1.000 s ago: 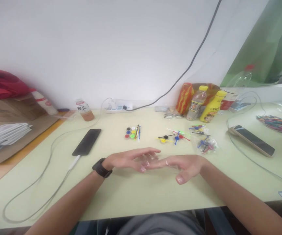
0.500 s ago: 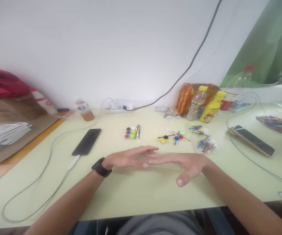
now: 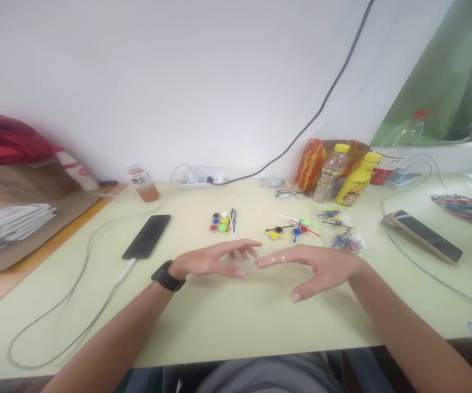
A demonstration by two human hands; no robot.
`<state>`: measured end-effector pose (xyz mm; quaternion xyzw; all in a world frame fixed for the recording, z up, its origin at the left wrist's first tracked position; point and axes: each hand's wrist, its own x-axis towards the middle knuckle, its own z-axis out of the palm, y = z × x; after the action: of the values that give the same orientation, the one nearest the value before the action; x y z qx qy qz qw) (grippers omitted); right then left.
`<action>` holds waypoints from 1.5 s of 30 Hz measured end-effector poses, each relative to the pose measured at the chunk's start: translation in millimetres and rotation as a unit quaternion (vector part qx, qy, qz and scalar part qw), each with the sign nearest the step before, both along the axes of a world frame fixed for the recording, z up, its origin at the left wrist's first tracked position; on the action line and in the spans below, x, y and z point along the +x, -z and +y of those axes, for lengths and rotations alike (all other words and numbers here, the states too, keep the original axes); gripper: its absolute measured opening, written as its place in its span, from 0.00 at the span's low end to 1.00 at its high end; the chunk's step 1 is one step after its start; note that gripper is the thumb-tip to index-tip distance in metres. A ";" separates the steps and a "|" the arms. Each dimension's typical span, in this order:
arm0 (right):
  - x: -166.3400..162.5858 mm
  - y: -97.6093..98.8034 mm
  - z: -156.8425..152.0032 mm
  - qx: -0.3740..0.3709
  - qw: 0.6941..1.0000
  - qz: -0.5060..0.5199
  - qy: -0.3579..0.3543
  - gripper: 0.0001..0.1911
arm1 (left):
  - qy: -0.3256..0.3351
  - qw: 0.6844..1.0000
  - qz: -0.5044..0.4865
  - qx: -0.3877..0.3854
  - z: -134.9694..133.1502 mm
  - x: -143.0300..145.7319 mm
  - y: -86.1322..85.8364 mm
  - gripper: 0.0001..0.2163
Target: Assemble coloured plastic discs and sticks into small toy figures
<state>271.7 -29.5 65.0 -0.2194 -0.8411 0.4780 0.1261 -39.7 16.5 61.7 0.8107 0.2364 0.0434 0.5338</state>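
Observation:
My left hand (image 3: 213,260), with a black watch (image 3: 167,276) on its wrist, hovers low over the pale green desk (image 3: 228,322), fingers pointing right. A small clear plastic bag (image 3: 245,265) glints at its fingertips, which seem to pinch it. My right hand (image 3: 320,267) faces it from the right. Its fingers are stretched toward the bag and almost touch it, and its thumb hangs apart below. Just beyond the hands lie coloured plastic discs and sticks (image 3: 223,221) and several assembled stick-and-disc pieces (image 3: 291,230).
A black phone (image 3: 146,236) on a white cable lies to the left, and another phone (image 3: 426,243) to the right. Small bags of coloured parts (image 3: 344,240), yellow bottles (image 3: 357,180), glasses (image 3: 287,193), a power strip (image 3: 200,178) and a drink bottle (image 3: 143,183) stand further back. Papers and boxes (image 3: 10,224) sit at far left.
My hands overlapped at the fingers a second ago. They have drawn slightly apart and shifted a little away from me, leaving a small gap between the fingertips.

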 end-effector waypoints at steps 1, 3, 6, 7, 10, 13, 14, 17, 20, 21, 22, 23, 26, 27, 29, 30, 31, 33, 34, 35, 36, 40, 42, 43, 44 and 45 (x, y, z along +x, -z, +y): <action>2.8 -1.2 0.3 0.011 1.000 -0.002 0.015 0.40 | -0.002 1.000 0.005 0.000 1.2 -1.4 0.5 0.35; 8.9 -3.4 1.5 0.029 0.998 -0.003 0.047 0.36 | -0.006 1.000 0.008 0.002 4.1 -4.4 1.9 0.35; 17.0 -5.4 5.0 0.034 0.994 0.018 0.101 0.30 | -0.014 1.000 0.000 0.016 9.1 -9.1 3.1 0.34; 18.9 -5.4 6.7 0.035 0.991 0.034 0.124 0.27 | -0.017 1.000 -0.003 0.021 10.6 -10.6 2.8 0.33; 21.3 -3.2 11.6 0.043 0.973 0.096 0.206 0.15 | -0.028 0.999 -0.005 0.031 13.7 -14.2 -0.3 0.33; 18.8 -0.2 13.9 0.054 0.953 0.146 0.260 0.10 | -0.016 1.000 -0.006 0.015 14.5 -16.2 -3.6 0.34; 17.2 0.4 13.8 0.056 0.949 0.157 0.266 0.09 | -0.005 1.000 -0.012 0.005 14.4 -16.5 -4.0 0.34; 11.0 1.6 11.4 0.059 0.948 0.190 0.247 0.06 | 0.024 0.999 -0.040 -0.022 13.4 -15.8 -2.3 0.35; 4.8 3.4 8.9 0.058 0.954 0.211 0.206 0.03 | 0.028 0.998 -0.043 -0.024 11.5 -13.6 2.4 0.36; 3.0 4.2 8.5 0.059 0.956 0.213 0.193 0.03 | 0.024 0.999 -0.035 -0.012 10.6 -12.7 4.2 0.37; 1.5 5.2 8.2 0.061 0.958 0.213 0.181 0.03 | 0.017 1.000 -0.026 0.006 9.6 -11.7 5.9 0.38; 0.1 6.1 8.1 0.063 0.960 0.212 0.171 0.03 | 0.008 0.999 -0.017 0.027 8.5 -10.6 7.4 0.40; -2.5 7.9 7.3 0.074 0.962 0.214 0.153 0.05 | -0.013 0.997 -0.006 0.071 3.9 -5.6 10.2 0.47; -2.8 7.8 6.8 0.078 0.961 0.215 0.152 0.05 | -0.015 0.997 -0.006 0.073 2.1 -3.4 10.5 0.48; -2.6 6.9 5.5 0.085 0.960 0.216 0.154 0.04 | -0.020 0.997 -0.004 0.071 -1.3 1.2 10.1 0.48; -2.0 6.2 5.1 0.086 0.960 0.214 0.156 0.04 | -0.023 0.997 -0.001 0.070 -2.7 3.2 9.6 0.47; -1.2 5.6 5.0 0.086 0.960 0.211 0.161 0.05 | -0.027 0.997 0.001 0.071 -3.8 4.8 8.9 0.46; 0.9 5.8 7.0 0.088 0.953 0.211 0.198 0.08 | -0.036 0.996 0.005 0.076 -4.7 6.3 7.4 0.45; 1.8 7.3 9.4 0.090 0.944 0.215 0.235 0.12 | -0.040 0.996 0.005 0.078 -4.6 6.2 6.8 0.44; 2.4 9.8 12.7 0.093 0.928 0.221 0.284 0.15 | -0.044 0.996 0.005 0.079 -4.1 5.7 6.5 0.44; 2.6 13.6 16.8 0.100 0.909 0.221 0.339 0.18 | -0.048 0.996 0.005 0.079 -3.4 4.9 6.4 0.44; -0.4 37.2 35.2 0.170 0.870 0.110 0.450 0.16 | -0.048 0.996 -0.002 0.080 -0.4 2.0 8.5 0.43; -3.4 49.3 40.8 0.236 0.881 0.022 0.410 0.12 | -0.047 0.995 -0.005 0.084 0.3 1.2 9.7 0.42; -4.8 54.4 42.2 0.266 0.885 -0.015 0.382 0.11 | -0.049 0.995 -0.006 0.086 0.6 0.9 10.2 0.41; -6.1 58.5 42.8 0.290 0.888 -0.044 0.354 0.10 | -0.052 0.995 -0.006 0.087 0.8 0.5 10.5 0.41; -7.3 61.7 42.7 0.309 0.889 -0.067 0.331 0.10 | -0.055 0.995 -0.006 0.087 1.0 0.1 10.9 0.40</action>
<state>264.4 13.2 3.3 -0.4663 -0.8314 0.1091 0.2819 -39.6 17.6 50.8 0.8397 0.2727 0.0985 0.4593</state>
